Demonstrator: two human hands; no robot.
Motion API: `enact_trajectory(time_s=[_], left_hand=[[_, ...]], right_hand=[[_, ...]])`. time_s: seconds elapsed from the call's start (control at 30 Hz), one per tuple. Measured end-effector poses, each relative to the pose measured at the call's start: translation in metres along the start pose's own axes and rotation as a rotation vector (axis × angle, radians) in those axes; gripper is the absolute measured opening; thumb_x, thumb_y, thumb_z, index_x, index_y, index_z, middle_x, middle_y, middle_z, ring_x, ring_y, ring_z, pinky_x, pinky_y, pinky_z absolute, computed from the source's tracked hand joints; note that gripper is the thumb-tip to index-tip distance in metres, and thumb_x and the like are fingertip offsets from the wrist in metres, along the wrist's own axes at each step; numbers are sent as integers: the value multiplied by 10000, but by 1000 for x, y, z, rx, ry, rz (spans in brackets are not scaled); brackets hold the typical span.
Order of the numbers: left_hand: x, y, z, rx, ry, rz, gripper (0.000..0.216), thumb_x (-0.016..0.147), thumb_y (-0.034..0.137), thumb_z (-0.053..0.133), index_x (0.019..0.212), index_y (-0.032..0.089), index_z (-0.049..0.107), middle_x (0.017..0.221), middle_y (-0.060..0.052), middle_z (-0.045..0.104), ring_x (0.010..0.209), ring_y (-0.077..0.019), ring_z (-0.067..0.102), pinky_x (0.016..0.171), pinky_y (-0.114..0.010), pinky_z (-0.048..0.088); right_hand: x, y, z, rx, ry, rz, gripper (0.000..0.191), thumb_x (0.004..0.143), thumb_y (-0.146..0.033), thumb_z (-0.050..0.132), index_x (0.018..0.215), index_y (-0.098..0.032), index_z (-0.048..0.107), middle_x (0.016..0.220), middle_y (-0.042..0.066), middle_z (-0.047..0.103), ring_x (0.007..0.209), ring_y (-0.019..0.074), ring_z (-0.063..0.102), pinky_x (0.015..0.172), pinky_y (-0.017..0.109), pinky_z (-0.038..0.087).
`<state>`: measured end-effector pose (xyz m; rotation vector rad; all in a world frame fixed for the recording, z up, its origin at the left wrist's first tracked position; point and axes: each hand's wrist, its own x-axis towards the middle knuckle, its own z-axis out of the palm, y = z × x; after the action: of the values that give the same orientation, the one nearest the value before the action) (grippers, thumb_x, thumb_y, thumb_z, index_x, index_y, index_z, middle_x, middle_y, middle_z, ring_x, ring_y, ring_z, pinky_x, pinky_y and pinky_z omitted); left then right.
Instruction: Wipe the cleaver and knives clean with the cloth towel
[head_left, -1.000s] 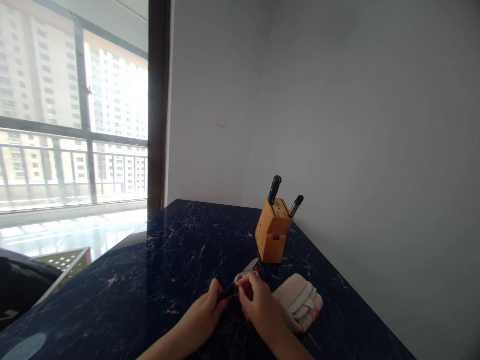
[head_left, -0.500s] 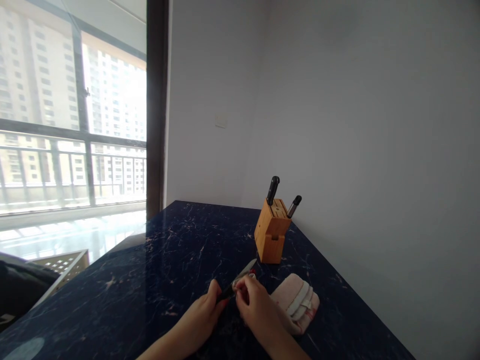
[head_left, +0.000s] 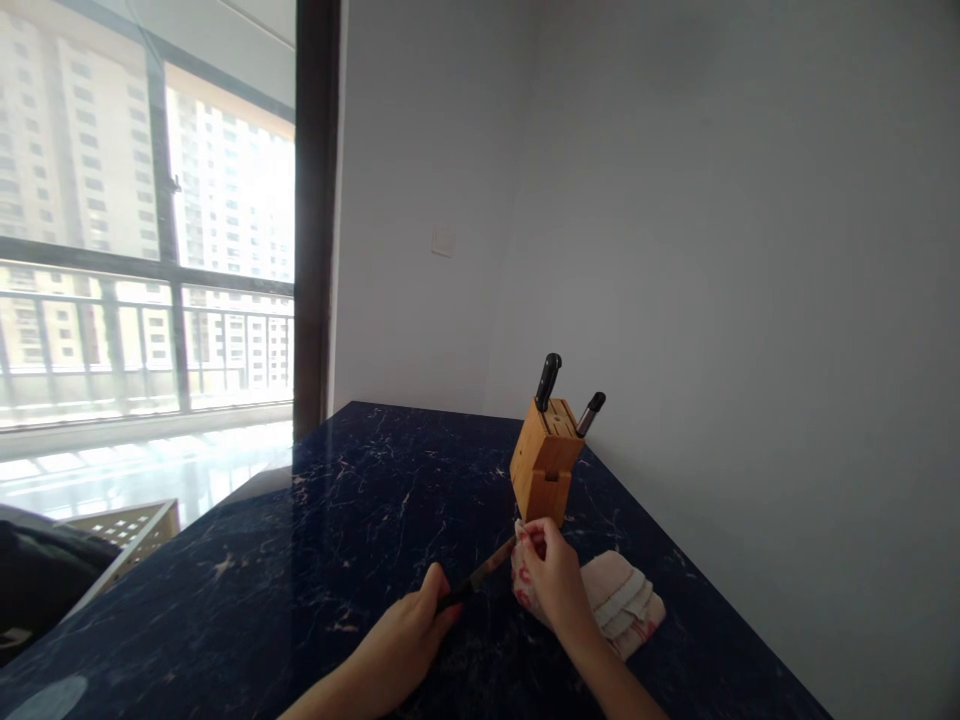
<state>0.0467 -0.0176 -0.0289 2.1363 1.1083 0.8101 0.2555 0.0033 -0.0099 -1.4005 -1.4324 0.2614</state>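
My left hand (head_left: 409, 640) is closed round the black handle of a knife (head_left: 480, 577) held low over the dark marble counter (head_left: 300, 560). Its blade points up and to the right. My right hand (head_left: 555, 585) pinches a pale cloth with red marks (head_left: 521, 580) over the blade's tip. The rest of that cloth lies folded on the counter just right of my wrist. Just beyond the hands stands a wooden knife block (head_left: 546, 465) with two black-handled knives in it.
A white wall runs along the counter's right side and back. A large window with a dark frame (head_left: 315, 220) is at the left. Below the counter's left edge a pale slotted crate (head_left: 127, 525) and a dark bundle (head_left: 30, 580) show.
My right hand has slid with the cloth along the blade from near the handle out to the tip, toward the knife block. The left hand keeps the handle in place.
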Motion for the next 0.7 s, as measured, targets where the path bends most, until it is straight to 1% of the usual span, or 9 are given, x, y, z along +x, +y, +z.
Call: enact_trajectory(time_s=[0.13, 0.2, 0.27, 0.33, 0.37, 0.47, 0.57, 0.63, 0.7], left_hand=[[6, -3, 2, -224, 125, -74, 197, 850, 410, 355, 783, 225, 368, 531, 75, 452, 467, -100, 434, 464, -203, 309], [11, -5, 0, -363, 199, -117, 261, 830, 477, 366, 823, 217, 389, 495, 91, 432, 414, -92, 406, 422, -197, 289], [15, -5, -6, -512, 238, -141, 333, 810, 515, 385, 913, 199, 415, 502, 84, 478, 402, -95, 421, 411, -201, 298], [16, 0, -13, -654, 261, -146, 354, 810, 498, 408, 958, 177, 439, 610, 23, 603, 522, -122, 533, 504, -223, 377], [15, 3, -16, -715, 272, -159, 339, 817, 477, 419, 965, 174, 450, 726, -21, 658, 657, -144, 588, 600, -241, 410], [9, 14, -20, -885, 299, -160, 290, 833, 431, 440, 1002, 195, 454, 1023, -69, 654, 1004, -188, 553, 850, -301, 374], [4, 25, -17, -1021, 254, -138, 275, 833, 422, 460, 1007, 209, 451, 1141, -72, 603, 1075, -208, 517, 946, -363, 318], [2, 30, -13, -1053, 209, -126, 285, 827, 412, 481, 1021, 206, 455, 1161, -78, 590, 1076, -215, 519, 971, -380, 297], [2, 33, -10, -1055, 155, -100, 321, 802, 400, 528, 1046, 202, 462, 1148, -85, 599, 1070, -225, 524, 969, -385, 305]], right_hand=[[3, 8, -1, -4, 9, 24, 189, 767, -368, 447, 754, -196, 526, 648, 35, 619, 599, 171, 593, 586, 271, 445], [1, 7, 1, -1, -9, 25, 181, 771, -355, 447, 763, -196, 533, 648, 28, 614, 603, 167, 588, 588, 269, 442], [-4, 2, 4, -27, -27, -1, 156, 767, -330, 460, 757, -199, 545, 665, 23, 605, 621, 167, 578, 609, 276, 435], [-11, -9, 4, -130, -35, -87, 116, 747, -293, 494, 771, -202, 561, 727, 29, 600, 698, 183, 563, 670, 306, 421], [-14, -16, 4, -198, -36, -147, 109, 737, -277, 513, 794, -203, 569, 768, 34, 595, 749, 195, 549, 707, 325, 407], [-28, -40, 1, -295, -87, -301, 145, 757, -287, 535, 879, -218, 573, 845, 30, 581, 842, 205, 508, 776, 351, 367], [-42, -58, 2, -243, -238, -392, 185, 767, -381, 557, 869, -227, 573, 854, 20, 582, 862, 201, 497, 792, 346, 356], [-50, -62, 7, -217, -313, -406, 231, 745, -417, 586, 870, -223, 571, 849, 18, 591, 860, 209, 499, 795, 355, 354], [-54, -60, 11, -201, -347, -386, 192, 767, -385, 574, 849, -211, 567, 835, 22, 597, 847, 211, 507, 796, 362, 352]])
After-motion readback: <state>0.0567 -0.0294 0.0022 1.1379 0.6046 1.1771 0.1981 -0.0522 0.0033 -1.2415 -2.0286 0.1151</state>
